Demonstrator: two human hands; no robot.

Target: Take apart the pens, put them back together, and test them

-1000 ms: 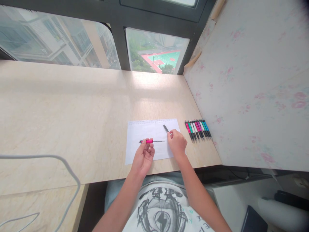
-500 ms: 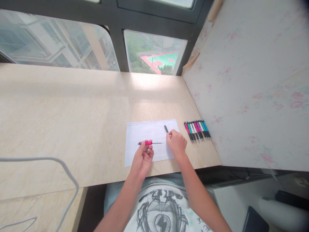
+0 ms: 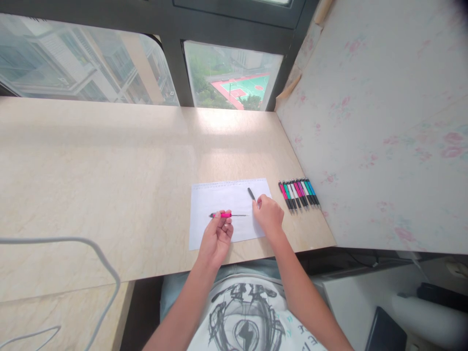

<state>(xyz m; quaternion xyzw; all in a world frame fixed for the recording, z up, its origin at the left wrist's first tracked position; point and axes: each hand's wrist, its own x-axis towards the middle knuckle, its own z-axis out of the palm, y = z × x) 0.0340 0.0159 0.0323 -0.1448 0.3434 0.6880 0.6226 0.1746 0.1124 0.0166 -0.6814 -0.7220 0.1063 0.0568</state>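
Head cam: 2 hands, 1 sheet (image 3: 204,200) on surface (image 3: 109,170), 1 pink pen barrel (image 3: 225,215) w/ 1 thin refill (image 3: 240,215) sticking out, 1 blk pen piece (image 3: 251,193), plus 1 row of pens (image 3: 298,194) at far R, approx. 10, too tightly packed for exact ct. L hand (image 3: 218,239) palm up, fingers curled, grip clamped on pink pen barrel over sheet, refill pointing twd R hand (image 3: 269,214). R hand back up, wrist bent inward, fingertips pinched on blk pen piece's near end.
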